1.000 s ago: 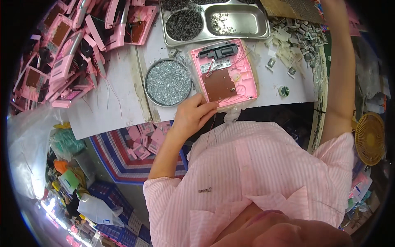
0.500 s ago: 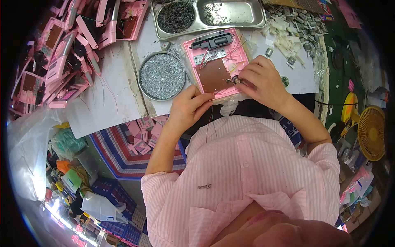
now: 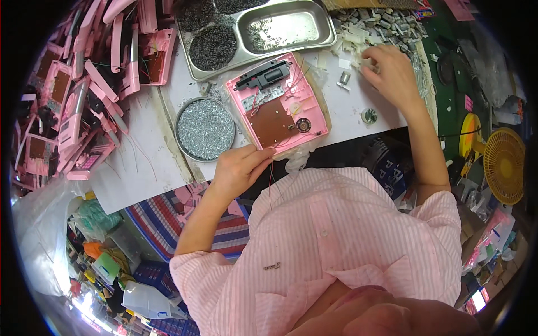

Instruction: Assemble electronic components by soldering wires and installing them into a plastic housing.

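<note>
In front of me on the table lies an open pink plastic housing (image 3: 318, 105), tilted a little. It holds a brown circuit board (image 3: 273, 122), a dark grey mechanism (image 3: 272, 77) and a small round black part with a metallic centre (image 3: 303, 125). My left hand (image 3: 238, 168) pinches the housing's near left corner, and thin wires hang below those fingers. My right hand (image 3: 392, 75) is over the near edge of a pile of small white plastic and metal parts (image 3: 386, 28), its fingers bent and thumb apart. Nothing shows clearly between them.
Left of the housing stands a round tin of small silver screws (image 3: 205, 130). Behind it is a steel compartment tray (image 3: 288, 31) with small dark springs. Pink housings (image 3: 73, 101) are heaped at far left. A green-and-silver round part (image 3: 369, 116) and a small metal cylinder (image 3: 344, 80) lie at right.
My right hand has left the round part in the housing and moved up and right to the parts pile. My left hand stays at the housing's corner. The whole view has shifted.
</note>
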`<action>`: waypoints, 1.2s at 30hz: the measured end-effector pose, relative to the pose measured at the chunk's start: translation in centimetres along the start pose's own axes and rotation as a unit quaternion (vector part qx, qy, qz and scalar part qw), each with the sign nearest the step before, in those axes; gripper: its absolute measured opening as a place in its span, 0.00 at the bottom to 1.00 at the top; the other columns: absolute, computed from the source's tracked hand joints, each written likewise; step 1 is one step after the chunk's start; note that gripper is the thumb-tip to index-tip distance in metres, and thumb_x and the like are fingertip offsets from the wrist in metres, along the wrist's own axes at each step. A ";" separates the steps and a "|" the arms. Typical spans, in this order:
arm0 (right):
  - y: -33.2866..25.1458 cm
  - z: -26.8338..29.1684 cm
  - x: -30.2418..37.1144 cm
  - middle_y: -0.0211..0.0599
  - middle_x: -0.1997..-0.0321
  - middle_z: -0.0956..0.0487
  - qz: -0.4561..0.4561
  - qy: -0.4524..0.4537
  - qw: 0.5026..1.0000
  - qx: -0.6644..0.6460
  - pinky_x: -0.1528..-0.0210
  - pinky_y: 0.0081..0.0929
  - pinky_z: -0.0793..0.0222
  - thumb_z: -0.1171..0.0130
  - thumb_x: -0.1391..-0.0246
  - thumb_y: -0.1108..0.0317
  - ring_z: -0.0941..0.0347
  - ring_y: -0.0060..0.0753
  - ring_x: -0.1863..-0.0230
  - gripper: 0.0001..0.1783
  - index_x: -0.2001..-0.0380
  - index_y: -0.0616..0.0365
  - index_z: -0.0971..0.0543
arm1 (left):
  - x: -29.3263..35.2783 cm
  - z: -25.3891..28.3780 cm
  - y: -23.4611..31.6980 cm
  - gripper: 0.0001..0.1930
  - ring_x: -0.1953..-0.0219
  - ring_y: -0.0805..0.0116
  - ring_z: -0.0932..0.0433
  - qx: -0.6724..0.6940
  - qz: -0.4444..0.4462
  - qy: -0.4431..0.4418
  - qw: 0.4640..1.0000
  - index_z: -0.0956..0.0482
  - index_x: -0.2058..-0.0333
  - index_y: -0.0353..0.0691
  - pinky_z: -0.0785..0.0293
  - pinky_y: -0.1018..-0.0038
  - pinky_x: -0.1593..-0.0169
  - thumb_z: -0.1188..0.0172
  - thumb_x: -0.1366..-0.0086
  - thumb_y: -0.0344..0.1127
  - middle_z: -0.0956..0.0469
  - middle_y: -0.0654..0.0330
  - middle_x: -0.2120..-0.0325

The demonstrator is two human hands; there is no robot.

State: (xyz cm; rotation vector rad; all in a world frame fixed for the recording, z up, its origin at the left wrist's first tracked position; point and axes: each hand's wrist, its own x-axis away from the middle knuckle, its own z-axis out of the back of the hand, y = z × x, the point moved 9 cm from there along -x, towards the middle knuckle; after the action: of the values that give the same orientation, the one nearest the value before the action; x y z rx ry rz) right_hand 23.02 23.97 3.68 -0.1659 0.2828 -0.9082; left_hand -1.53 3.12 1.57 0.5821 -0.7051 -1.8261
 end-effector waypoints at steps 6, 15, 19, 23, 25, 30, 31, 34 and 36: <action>2.8 -1.0 0.0 0.39 0.67 0.20 -0.053 -0.034 0.998 0.008 0.56 0.43 0.30 0.33 0.55 0.62 0.25 0.47 0.60 0.16 0.63 0.58 0.19 | -8.4 5.0 1.4 0.10 0.71 0.57 0.20 0.052 -0.041 -0.092 0.994 0.16 0.61 0.39 0.25 0.63 0.65 0.34 0.39 0.35 0.21 0.55 0.73; 2.7 2.8 0.1 0.33 0.64 0.22 -0.009 0.110 0.974 -0.195 0.58 0.27 0.32 0.32 0.55 0.67 0.28 0.32 0.64 0.16 0.61 0.57 0.19 | -25.7 3.6 -9.0 0.10 0.62 0.49 0.16 -0.376 0.086 -0.010 0.922 0.14 0.69 0.42 0.19 0.56 0.59 0.45 0.37 0.35 0.17 0.55 0.67; 4.9 2.4 1.4 0.33 0.60 0.22 -0.071 0.158 0.917 -0.359 0.60 0.23 0.33 0.31 0.54 0.69 0.29 0.25 0.62 0.15 0.60 0.55 0.19 | -25.2 3.9 -5.8 0.10 0.63 0.47 0.16 -0.350 -0.027 0.050 0.935 0.16 0.65 0.39 0.19 0.56 0.61 0.44 0.37 0.35 0.16 0.51 0.66; 4.7 0.0 1.3 0.33 0.61 0.22 -0.153 0.120 0.870 -0.453 0.62 0.23 0.32 0.32 0.52 0.67 0.29 0.21 0.62 0.15 0.59 0.55 0.19 | -23.8 6.0 -3.5 0.10 0.63 0.45 0.17 -0.227 -0.001 0.121 0.966 0.19 0.63 0.38 0.20 0.55 0.60 0.42 0.38 0.37 0.17 0.49 0.68; 4.0 -0.7 0.8 0.33 0.60 0.21 -0.198 0.048 0.935 -0.291 0.62 0.24 0.32 0.33 0.52 0.67 0.29 0.22 0.63 0.15 0.59 0.55 0.19 | -23.0 5.7 -4.6 0.09 0.63 0.45 0.17 -0.187 0.042 0.129 0.973 0.19 0.64 0.39 0.21 0.55 0.59 0.40 0.38 0.38 0.18 0.48 0.68; 1.0 2.0 -0.9 0.33 0.65 0.20 -0.088 0.120 0.959 -0.242 0.68 0.27 0.32 0.34 0.53 0.64 0.30 0.27 0.72 0.15 0.61 0.58 0.21 | -22.1 5.4 -4.3 0.10 0.64 0.44 0.18 -0.104 -0.032 0.166 0.980 0.22 0.61 0.36 0.22 0.55 0.58 0.41 0.36 0.35 0.17 0.44 0.68; 1.1 1.4 -1.0 0.33 0.65 0.20 -0.117 0.087 0.959 -0.243 0.67 0.27 0.32 0.34 0.53 0.64 0.30 0.27 0.72 0.16 0.61 0.58 0.21 | -22.1 5.2 -4.4 0.10 0.64 0.43 0.18 -0.084 -0.005 0.156 0.984 0.22 0.60 0.35 0.22 0.54 0.58 0.41 0.36 0.35 0.17 0.44 0.68; 1.2 0.9 -1.5 0.33 0.67 0.22 -0.139 0.059 0.959 -0.240 0.67 0.25 0.33 0.34 0.53 0.65 0.30 0.24 0.72 0.15 0.61 0.59 0.21 | -22.3 5.0 -4.0 0.10 0.62 0.44 0.19 -0.099 -0.020 0.160 0.982 0.23 0.59 0.35 0.23 0.54 0.56 0.42 0.35 0.35 0.18 0.46 0.66; 0.6 1.6 -1.6 0.31 0.70 0.23 -0.069 0.125 0.960 -0.240 0.68 0.23 0.33 0.34 0.52 0.67 0.30 0.21 0.72 0.14 0.62 0.58 0.21 | -22.0 5.1 -3.0 0.10 0.63 0.44 0.20 -0.142 -0.078 0.201 0.966 0.23 0.60 0.35 0.24 0.54 0.56 0.42 0.35 0.35 0.18 0.48 0.67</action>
State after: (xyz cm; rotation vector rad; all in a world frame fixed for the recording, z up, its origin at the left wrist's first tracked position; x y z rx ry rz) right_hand 23.06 25.68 5.31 -0.5255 0.7349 -0.9879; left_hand 0.45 25.58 4.49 0.8023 -0.1241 -1.8319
